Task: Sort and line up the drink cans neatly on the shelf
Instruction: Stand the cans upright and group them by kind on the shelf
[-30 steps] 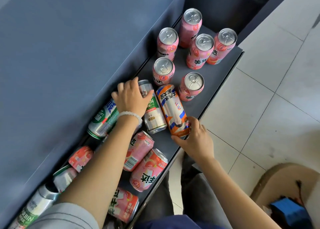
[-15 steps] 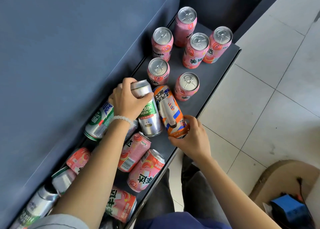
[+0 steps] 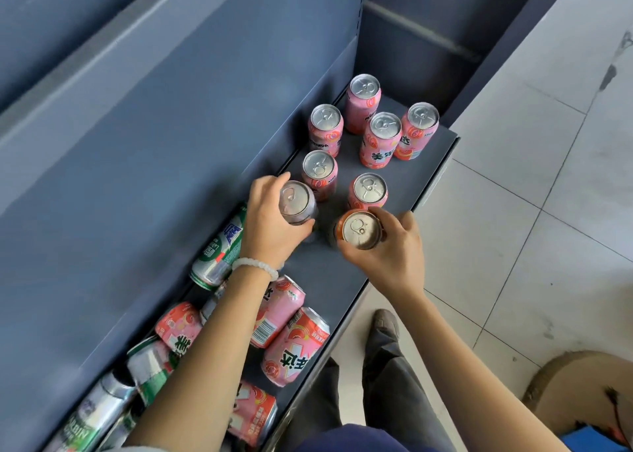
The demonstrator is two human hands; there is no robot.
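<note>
Dark blue shelf beside pale tiled floor. Since a second ago: silver can and orange can, both then lying flat, now upright, lids up, long axes vertical. Left hand wraps silver can's upper body, fingers curled round it. Right hand grips orange can at rim, can just ahead of palm. Six pink cans upright beyond both hands. Toppled cans lie below left forearm, nearer body.
</note>
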